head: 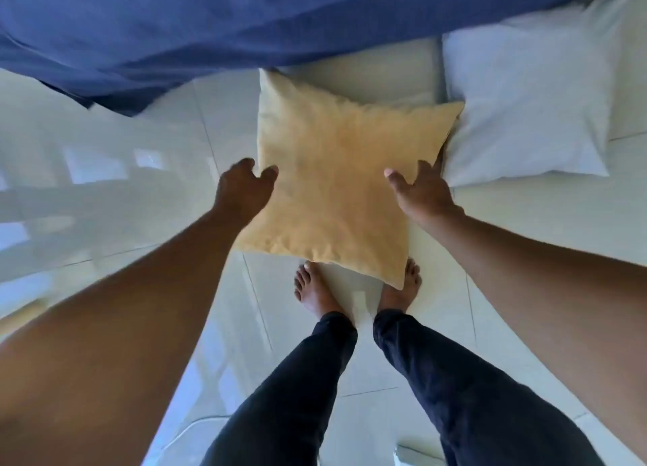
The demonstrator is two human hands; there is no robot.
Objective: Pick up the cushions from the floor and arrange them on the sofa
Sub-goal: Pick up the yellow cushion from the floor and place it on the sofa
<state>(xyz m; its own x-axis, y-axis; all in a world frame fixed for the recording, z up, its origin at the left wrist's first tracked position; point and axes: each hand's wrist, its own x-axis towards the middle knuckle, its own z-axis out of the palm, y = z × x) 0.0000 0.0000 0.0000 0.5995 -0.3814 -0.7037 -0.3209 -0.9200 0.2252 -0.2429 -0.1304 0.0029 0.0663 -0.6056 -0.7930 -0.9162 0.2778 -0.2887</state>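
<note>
A square yellow cushion [336, 182] is in the middle of the view, held over the tiled floor just in front of my bare feet. My left hand [241, 189] grips its left edge with the thumb on top. On the right edge, my right hand [423, 192] grips with the fingers tucked behind. A white cushion [525, 108] lies on the floor to the right, touching the yellow one's corner. Behind the yellow cushion lies a cream cushion [371, 77], partly hidden. The sofa, under a blue cover [245, 17], runs across the top.
Glossy pale floor tiles [105, 185] spread to the left and around my feet [315, 290]. My legs in dark trousers fill the lower middle. A small pale object shows at the bottom edge [416, 455].
</note>
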